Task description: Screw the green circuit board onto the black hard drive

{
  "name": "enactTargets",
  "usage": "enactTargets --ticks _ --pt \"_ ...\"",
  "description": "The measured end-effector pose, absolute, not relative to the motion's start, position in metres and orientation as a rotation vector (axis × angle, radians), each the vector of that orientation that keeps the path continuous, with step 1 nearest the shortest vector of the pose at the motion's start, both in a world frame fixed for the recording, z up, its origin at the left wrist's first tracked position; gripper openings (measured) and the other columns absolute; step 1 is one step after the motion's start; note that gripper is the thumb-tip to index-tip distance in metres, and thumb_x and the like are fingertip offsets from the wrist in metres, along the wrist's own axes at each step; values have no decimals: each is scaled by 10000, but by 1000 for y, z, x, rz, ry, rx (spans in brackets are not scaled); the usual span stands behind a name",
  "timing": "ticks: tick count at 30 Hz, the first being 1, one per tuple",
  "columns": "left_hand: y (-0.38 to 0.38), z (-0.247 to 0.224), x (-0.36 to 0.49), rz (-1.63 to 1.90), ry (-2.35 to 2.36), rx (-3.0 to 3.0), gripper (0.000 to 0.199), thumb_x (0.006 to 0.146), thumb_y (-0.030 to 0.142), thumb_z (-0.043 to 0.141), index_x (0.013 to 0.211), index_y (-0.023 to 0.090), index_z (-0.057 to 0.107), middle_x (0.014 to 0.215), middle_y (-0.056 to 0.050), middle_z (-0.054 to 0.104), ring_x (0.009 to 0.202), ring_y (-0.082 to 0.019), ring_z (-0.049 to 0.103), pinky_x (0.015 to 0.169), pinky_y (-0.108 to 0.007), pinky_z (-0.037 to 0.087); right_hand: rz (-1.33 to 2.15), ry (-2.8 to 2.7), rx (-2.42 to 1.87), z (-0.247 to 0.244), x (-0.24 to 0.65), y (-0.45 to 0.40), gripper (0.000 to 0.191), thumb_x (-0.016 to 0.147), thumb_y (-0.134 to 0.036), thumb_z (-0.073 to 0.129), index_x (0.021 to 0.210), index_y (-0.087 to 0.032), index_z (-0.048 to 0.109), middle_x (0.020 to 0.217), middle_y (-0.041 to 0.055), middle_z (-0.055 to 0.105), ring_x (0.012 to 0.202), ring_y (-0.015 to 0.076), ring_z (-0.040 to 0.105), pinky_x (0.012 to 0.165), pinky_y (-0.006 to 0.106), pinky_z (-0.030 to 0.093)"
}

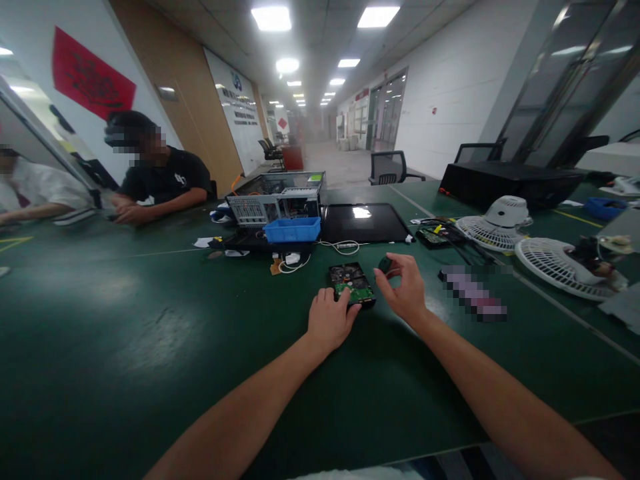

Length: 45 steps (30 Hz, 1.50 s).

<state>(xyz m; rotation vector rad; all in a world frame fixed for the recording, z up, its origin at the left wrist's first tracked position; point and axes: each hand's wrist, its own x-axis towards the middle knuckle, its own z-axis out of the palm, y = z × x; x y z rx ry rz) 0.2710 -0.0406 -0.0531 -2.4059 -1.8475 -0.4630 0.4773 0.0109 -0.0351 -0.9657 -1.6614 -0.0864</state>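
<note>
A hard drive (351, 283) lies on the green tabletop in front of me, its green circuit board showing. My left hand (331, 316) holds it at the near left, fingers over its edge and board and thumb along its near side. Just right of the drive, my right hand (404, 288) is raised a little above the table. Its thumb and fingers pinch a small dark rounded piece (385, 264), too indistinct to name.
Beyond the drive are a blue bin (293, 230), an open computer case (275, 200), a black panel (365, 224) and a white cable (345, 248). On the right lie white fan parts (493, 227) and a blurred pinkish object (473, 292). One person (160, 170) sits across the table, another farther left.
</note>
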Motion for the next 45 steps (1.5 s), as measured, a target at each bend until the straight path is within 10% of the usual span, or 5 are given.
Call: enactTargets --ticks 26,45 --pt "-40 -52 271 -453 -1850 -2408 541 1024 574 393 1407 237 572 1177 -146 599 1107 -312 530 916 -432 468 -38 -1654 -869 -36 476 14 481 900 -243 665 1352 -251 501 1353 147 556 1076 268 663 746 430 667" --pt "-40 -55 271 -481 -1844 -2401 526 1029 570 392 1402 246 575 1198 -137 592 1107 -304 524 909 -426 462 6 -1635 -962 -40 476 13 462 905 -270 668 1318 -253 463 1164 97 617 848 208 688 727 401 639"
